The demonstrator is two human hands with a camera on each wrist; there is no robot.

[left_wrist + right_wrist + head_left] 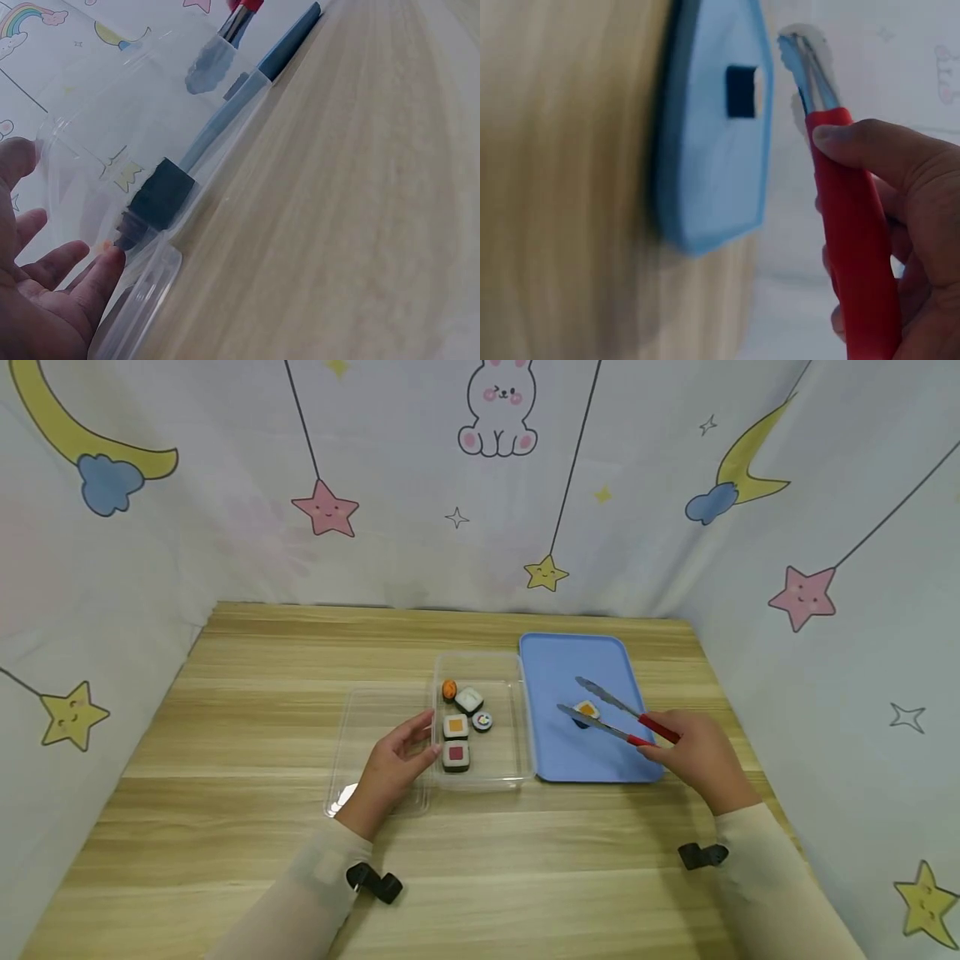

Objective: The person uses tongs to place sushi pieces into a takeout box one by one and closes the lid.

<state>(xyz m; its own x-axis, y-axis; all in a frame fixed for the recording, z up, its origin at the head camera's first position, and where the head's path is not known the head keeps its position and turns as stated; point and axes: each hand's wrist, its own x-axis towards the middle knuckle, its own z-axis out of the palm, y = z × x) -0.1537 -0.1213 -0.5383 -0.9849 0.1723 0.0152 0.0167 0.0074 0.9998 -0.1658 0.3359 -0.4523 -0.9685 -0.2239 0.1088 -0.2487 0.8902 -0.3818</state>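
My right hand (697, 756) grips red-handled metal tongs (851, 225), whose two arms stand apart above the blue tray (551, 752). Under the tongs, one sushi piece (588, 709) with a yellow-orange centre sits on the tray; the right wrist view shows its dark side apart from the tong tips. At the left wall of a clear plastic box (504, 768), my left hand (397, 756) touches the rim with fingers loosely bent. Along the box's left side lie several sushi pieces, among them one with a red centre (456, 757) and an orange-topped one (449, 690).
A clear lid (360, 718) lies on the wooden table (247, 710) left of the box, partly beneath my left hand. Box and tray stand side by side. Patterned white curtain (405, 560) encloses the table at the back and sides.
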